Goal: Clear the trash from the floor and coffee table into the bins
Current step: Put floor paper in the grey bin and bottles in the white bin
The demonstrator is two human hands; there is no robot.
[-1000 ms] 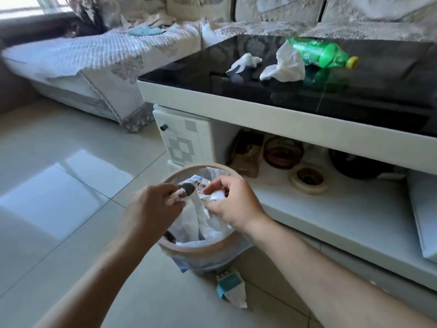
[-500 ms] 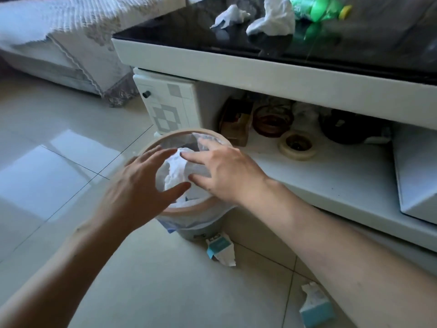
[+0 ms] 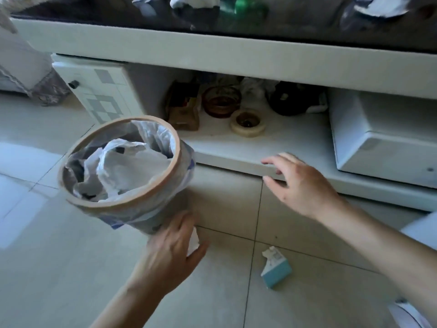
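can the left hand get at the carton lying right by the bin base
Probably yes: the left hand is already down over that carton, fingers spread, with only bare floor around it and the bin just behind.

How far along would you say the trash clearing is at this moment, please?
Done: crumpled paper fills the bin. In hand: the left hand reaches onto a white scrap beside it; the right hand holds nothing. Left: the blue carton on the floor, plus tissues and a green bottle on the table.

Tape roll [image 3: 247,123] beside brown glass bowl [image 3: 222,101].
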